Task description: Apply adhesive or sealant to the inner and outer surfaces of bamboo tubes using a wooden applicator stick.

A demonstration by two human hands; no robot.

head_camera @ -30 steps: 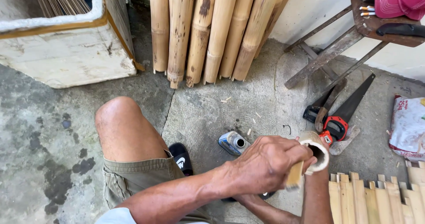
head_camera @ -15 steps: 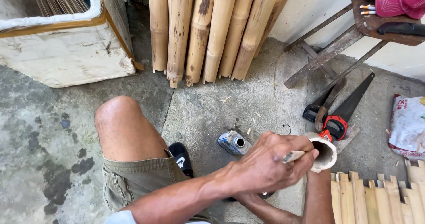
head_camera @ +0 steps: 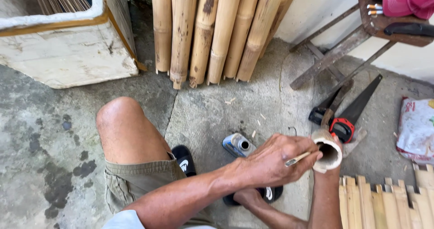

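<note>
Rough concrete floor (head_camera: 217, 107), bamboo poles (head_camera: 217, 34) leaning on the wall at top centre, a white box (head_camera: 68, 52) upper left. Your left hand (head_camera: 271, 161) sits right of centre, fingers curled shut around a thin stick (head_camera: 298, 157). That stick points right and slightly up, its tip at the mouth of the tube (head_camera: 327, 150) — a short bamboo section whose open end faces the camera. Your right hand is mostly hidden behind the tube at lower right; it seems to grip it from below, though you can't see the fingers clearly. So the tube lies just right of the left hand, touching. A small can (head_camera: 238, 144) stands just left of it, and saws (head_camera: 348, 111) lie above right.
</note>
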